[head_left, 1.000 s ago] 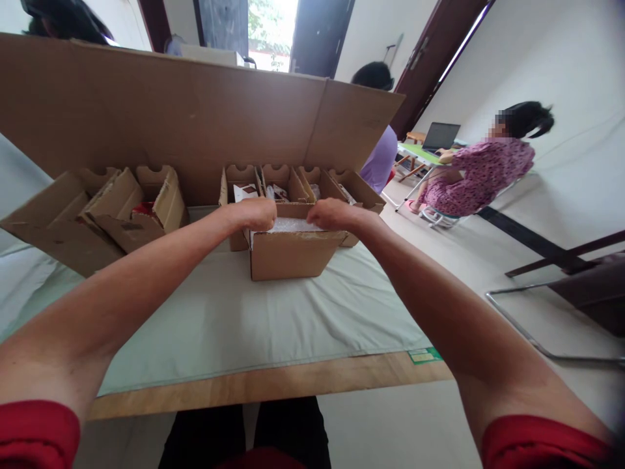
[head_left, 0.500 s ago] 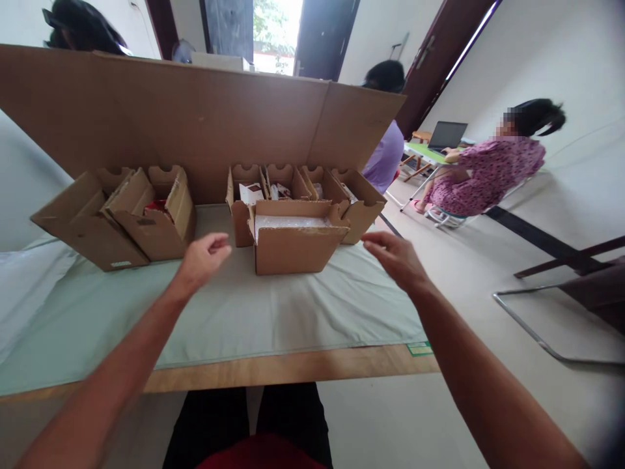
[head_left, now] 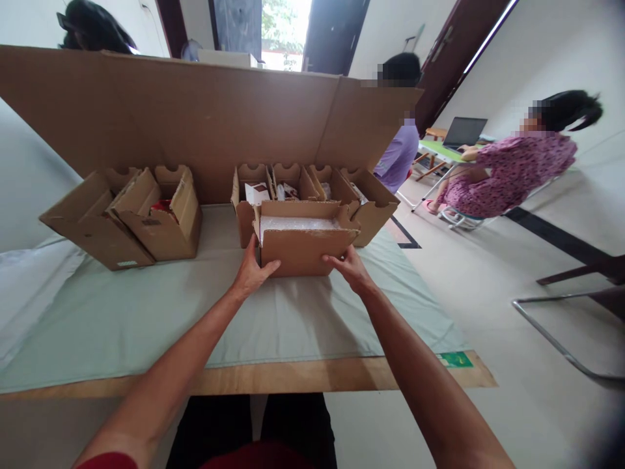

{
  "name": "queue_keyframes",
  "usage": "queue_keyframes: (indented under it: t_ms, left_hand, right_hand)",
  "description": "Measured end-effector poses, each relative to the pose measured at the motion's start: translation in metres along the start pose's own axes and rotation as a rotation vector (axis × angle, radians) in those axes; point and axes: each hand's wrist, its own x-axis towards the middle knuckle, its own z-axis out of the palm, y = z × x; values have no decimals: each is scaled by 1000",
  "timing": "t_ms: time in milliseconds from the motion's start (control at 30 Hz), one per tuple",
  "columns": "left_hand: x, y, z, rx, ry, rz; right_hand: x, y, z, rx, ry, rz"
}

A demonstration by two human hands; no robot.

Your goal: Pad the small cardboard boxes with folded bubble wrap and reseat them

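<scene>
My left hand [head_left: 250,270] clasps the left end of the near carton [head_left: 301,250], on the desk [head_left: 293,383] before the right-hand boxes [head_left: 377,213]; my right hand [head_left: 355,268] clasps its right end. I'd press both sides evenly, keeping it level.

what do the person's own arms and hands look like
The left hand and right hand wear no gloves, and both forearms are bare, with no watch or bracelet showing. The left arm has a dark red fabric sleeve; none shows on the right arm.
</scene>
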Motion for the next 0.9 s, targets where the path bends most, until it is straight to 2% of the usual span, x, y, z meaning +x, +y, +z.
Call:
queue_keyframes:
  t_ms: [100, 233, 300, 400, 533, 600, 700, 800, 900]
  left_hand:
    - [-1, 3, 10, -171, 68, -18]
    - [-30, 4, 12, -285, 142, 31]
    - [-52, 4, 2, -340, 157, 30]
    - [-77, 9, -25, -343, 196, -9]
    - [-78, 35, -64, -246, 250, 12]
    - [-74, 51, -72, -239, 250, 55]
    - [-79, 67, -73, -273, 189, 76]
    - [-96, 70, -81, -271, 155, 26]
    - [-107, 68, -98, -216, 208, 2]
  right_hand:
    - [-5, 0, 11, 61, 59, -27]
    - [-35, -9, 17, 91, 123, 14]
    - [-53, -20, 21, 92, 120, 15]
    - [-70, -43, 36, 95, 74, -30]
    - [-66, -76, 53, 137, 30, -124]
    - [-64, -89, 52, 154, 43, -144]
    - [-71, -100, 44, 112, 78, -132]
    - [-86, -105, 47, 65, 77, -124]
    - [-93, -108, 62, 72, 22, -126]
